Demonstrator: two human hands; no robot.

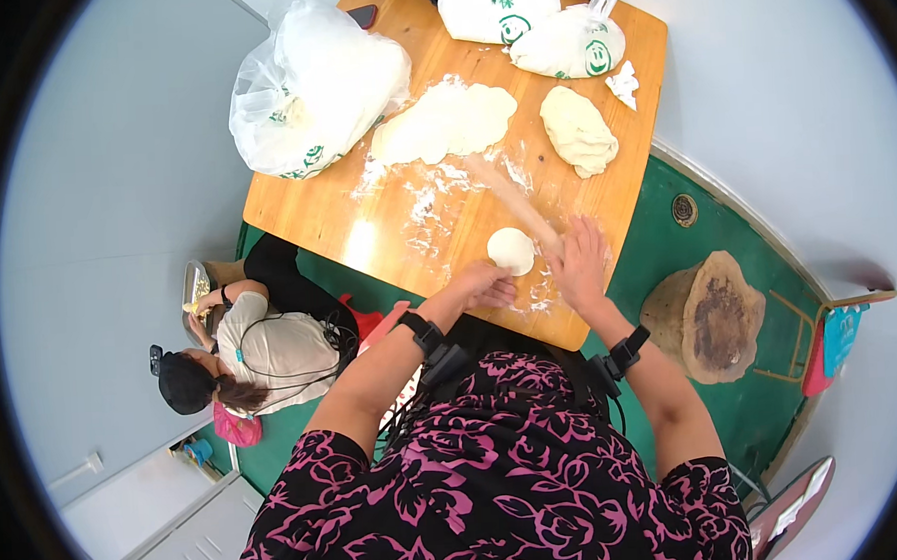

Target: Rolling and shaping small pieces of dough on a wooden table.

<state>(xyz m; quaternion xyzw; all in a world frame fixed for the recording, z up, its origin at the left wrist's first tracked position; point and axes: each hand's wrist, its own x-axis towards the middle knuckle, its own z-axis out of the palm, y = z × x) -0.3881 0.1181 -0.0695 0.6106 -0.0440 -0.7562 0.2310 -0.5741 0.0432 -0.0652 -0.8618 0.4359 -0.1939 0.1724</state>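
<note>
Left hand (486, 283) pinching the rim of a flat dough round (510, 249), right hand (580, 261) spread over a smooth rolling pin's (518, 202) end, floury wooden table (311, 216), crinkled plastic bags (559, 50) printed with green smileys

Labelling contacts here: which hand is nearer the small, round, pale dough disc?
Left. The left hand is at the near edge of the dough disc; the right hand is off to its right, at the slim, light-brown rolling pin's near end.

Left hand (487, 285) loosely curled, right hand (580, 257) palm-down, both forearms (375, 381) extended forward
</note>
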